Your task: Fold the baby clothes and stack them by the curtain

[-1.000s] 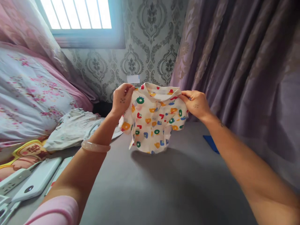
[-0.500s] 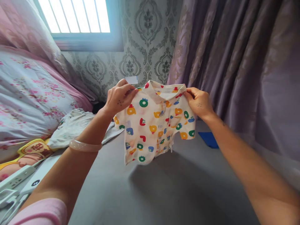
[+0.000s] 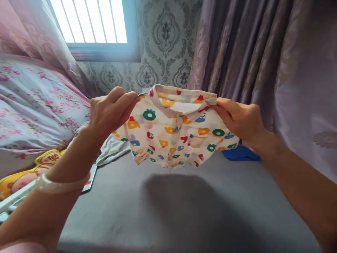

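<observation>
A small white shirt [image 3: 168, 130] printed with red, yellow, green and blue shapes hangs in the air above a grey sheet [image 3: 110, 211], its collar at the top. My left hand [image 3: 113, 109], with a pale bangle [image 3: 61, 184] on the forearm, pinches the shirt's shoulder on the left. On the other side, my right hand [image 3: 239, 117] grips the shoulder next to the collar. The fabric is stretched between both hands, and its lower hem is off the sheet.
Pale folded cloth [image 3: 113, 149] and a yellow cartoon pillow [image 3: 28, 174] are on the left, beside floral bedding [image 3: 34, 109]. A blue cloth [image 3: 242, 154] lies behind my right wrist. Purple curtains [image 3: 237, 52] hang at the right.
Both hands have moved apart and closer to the camera, pulling the shirt wider. Its hem has swung up and away from me. More of the blue cloth shows.
</observation>
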`<action>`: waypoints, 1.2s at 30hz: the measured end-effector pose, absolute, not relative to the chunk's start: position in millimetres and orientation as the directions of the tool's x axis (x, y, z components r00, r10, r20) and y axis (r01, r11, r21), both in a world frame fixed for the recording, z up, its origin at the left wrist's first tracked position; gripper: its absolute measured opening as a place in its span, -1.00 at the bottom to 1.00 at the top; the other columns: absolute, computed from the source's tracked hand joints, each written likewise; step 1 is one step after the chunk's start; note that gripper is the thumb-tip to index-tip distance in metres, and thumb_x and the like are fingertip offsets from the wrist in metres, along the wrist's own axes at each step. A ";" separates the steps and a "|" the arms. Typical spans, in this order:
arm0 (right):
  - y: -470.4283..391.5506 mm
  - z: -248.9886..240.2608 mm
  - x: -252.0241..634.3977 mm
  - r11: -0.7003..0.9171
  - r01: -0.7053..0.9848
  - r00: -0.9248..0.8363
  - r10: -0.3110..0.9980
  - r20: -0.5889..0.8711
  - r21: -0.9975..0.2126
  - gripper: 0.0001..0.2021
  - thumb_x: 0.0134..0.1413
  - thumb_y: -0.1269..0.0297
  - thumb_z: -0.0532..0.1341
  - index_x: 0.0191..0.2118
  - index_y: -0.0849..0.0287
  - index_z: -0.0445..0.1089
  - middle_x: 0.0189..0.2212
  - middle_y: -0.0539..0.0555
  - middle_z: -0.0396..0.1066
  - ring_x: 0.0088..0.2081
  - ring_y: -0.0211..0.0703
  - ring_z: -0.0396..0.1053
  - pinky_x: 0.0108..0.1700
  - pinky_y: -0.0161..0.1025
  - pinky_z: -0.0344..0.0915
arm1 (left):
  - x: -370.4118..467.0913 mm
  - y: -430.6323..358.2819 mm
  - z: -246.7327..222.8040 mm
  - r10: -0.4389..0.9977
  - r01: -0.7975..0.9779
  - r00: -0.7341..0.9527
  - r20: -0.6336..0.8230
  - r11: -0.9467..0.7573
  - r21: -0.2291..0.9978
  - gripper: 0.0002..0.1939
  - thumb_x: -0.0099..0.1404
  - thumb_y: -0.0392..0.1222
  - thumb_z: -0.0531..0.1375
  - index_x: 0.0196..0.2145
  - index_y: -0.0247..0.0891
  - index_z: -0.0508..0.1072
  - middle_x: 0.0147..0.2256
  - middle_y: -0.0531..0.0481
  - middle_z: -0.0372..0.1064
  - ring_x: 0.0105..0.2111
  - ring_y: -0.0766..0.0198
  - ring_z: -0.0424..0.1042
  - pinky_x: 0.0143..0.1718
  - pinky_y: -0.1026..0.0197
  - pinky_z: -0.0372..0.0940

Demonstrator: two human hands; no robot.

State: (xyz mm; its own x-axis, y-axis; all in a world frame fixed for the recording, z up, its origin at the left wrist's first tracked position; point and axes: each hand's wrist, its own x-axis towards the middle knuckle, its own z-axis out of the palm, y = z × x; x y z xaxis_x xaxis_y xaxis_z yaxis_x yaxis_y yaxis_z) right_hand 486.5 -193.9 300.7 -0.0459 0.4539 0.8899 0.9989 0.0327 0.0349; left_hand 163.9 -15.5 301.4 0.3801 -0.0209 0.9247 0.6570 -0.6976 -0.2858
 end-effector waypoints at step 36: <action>-56.4 61.1 555.1 -0.071 0.934 0.109 0.990 0.091 -0.350 -0.65 0.27 0.03 0.01 -0.05 0.02 0.46 -0.15 0.10 0.53 -0.14 -0.01 0.45 -0.16 -0.23 0.25 | 254.4 100.1 44.9 0.628 0.601 0.760 0.167 -0.778 0.184 -0.58 0.43 0.02 -0.15 -0.19 -0.15 0.44 -0.18 -0.12 0.49 -0.22 0.13 0.46 -0.31 0.23 0.19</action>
State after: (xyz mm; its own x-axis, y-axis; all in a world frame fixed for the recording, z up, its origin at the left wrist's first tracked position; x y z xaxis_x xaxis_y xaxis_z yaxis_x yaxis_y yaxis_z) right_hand 555.1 -56.4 61.1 0.1089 0.9899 0.0906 0.9342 -0.0708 -0.3497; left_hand 254.4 100.1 44.9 0.7604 0.6276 0.1670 0.6013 -0.7775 0.1840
